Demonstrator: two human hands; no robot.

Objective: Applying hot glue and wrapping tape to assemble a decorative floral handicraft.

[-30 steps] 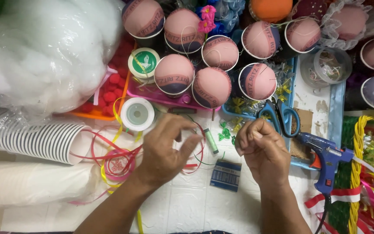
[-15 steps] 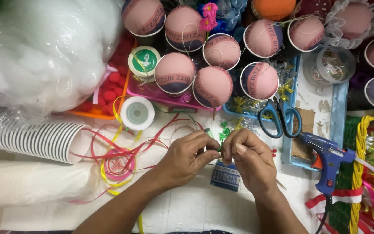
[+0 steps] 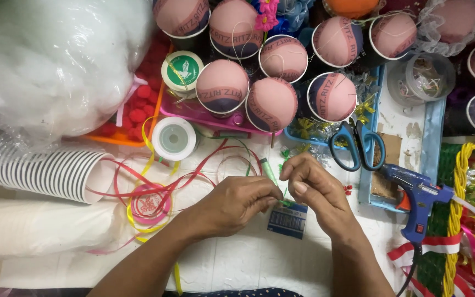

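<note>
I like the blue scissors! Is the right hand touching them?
Apart. The head view shows the right hand lower down, with white table plainly between it and the blue scissors.

Both forearms come up from the bottom edge and angle in toward each other. The left hand (image 3: 236, 202) is curled, thumb and fingertips pinched together at its right end. The right hand (image 3: 314, 190) sits just beside it, fingers bent down, its fingertips meeting the left's, knuckles up
</note>
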